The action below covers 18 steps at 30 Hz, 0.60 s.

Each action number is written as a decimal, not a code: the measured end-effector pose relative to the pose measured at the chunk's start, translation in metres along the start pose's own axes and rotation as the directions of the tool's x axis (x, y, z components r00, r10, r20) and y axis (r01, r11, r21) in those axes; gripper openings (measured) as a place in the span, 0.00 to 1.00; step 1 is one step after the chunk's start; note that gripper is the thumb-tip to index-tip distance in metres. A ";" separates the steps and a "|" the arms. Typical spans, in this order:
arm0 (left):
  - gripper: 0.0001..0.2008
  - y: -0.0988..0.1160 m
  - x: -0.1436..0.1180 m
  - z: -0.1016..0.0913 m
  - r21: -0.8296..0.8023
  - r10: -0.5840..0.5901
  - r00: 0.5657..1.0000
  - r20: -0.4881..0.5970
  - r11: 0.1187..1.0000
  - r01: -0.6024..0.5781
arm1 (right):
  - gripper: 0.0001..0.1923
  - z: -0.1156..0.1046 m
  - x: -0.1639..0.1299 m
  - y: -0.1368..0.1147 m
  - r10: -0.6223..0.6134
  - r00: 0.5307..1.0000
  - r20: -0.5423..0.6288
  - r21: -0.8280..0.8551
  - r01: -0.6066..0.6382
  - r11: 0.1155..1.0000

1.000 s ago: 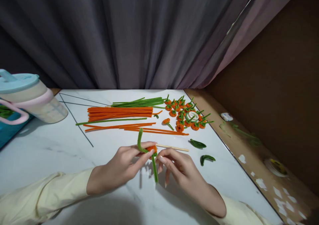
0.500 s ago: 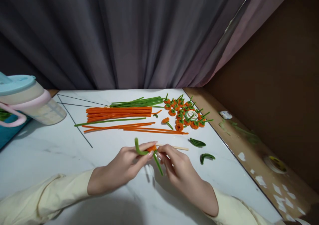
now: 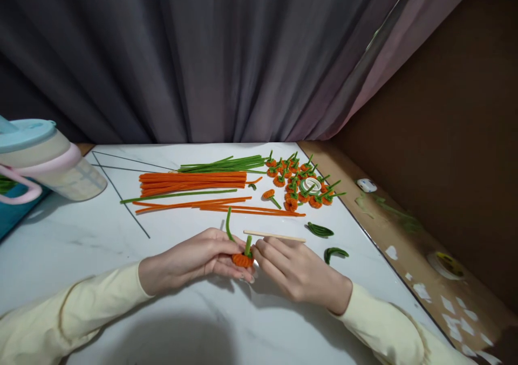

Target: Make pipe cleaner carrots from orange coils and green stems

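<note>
Orange pipe-cleaner pumpkin [image 3: 243,259] pinched; no legible writing.

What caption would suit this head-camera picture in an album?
Both hands, left hand and right hand, pinch a small orange pipe-cleaner pumpkin with green stem above a white marble table.

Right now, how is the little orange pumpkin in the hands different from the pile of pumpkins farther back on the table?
The held pumpkin is a single one, pinched between the left hand and right hand; the pumpkin pile is many, lying loose on the table. The held pumpkin sits near the front edge, the pile at the far right. Both are orange fuzzy coils with green stems.
</note>
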<state>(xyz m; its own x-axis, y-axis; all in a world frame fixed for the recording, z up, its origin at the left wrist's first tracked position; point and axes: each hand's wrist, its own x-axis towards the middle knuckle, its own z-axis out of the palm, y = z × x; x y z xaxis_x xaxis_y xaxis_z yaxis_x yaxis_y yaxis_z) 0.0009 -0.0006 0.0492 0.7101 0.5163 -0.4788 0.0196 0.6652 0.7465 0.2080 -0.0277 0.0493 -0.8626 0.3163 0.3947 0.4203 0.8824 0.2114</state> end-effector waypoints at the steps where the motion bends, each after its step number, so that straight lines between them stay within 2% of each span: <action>1: 0.09 0.001 -0.001 0.001 0.009 0.006 1.000 0.008 1.000 -0.006 | 0.16 0.000 0.000 0.001 -0.008 1.000 0.004 -0.015 0.008 1.000; 6: 0.10 0.004 -0.003 0.007 0.007 0.076 0.997 0.012 0.997 -0.076 | 0.16 -0.002 0.001 0.002 -0.067 0.996 0.054 -0.092 0.072 0.993; 13: 0.09 -0.002 -0.002 0.006 0.047 0.089 0.996 -0.028 0.995 -0.087 | 0.15 -0.009 0.006 0.009 -0.209 0.967 0.145 -0.105 0.225 0.969; 18: 0.10 0.000 -0.004 0.012 0.128 0.132 0.983 -0.132 0.985 -0.115 | 0.12 -0.014 0.012 0.009 -0.160 0.967 0.200 -0.021 0.167 0.986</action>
<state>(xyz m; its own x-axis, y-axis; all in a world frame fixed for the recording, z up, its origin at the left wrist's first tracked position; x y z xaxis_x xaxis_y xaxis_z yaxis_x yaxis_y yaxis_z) 0.0071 -0.0089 0.0571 0.6077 0.6659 -0.4328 0.0278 0.5268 0.8495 0.2056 -0.0207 0.0682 -0.9573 0.2344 0.1692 0.2760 0.9154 0.2929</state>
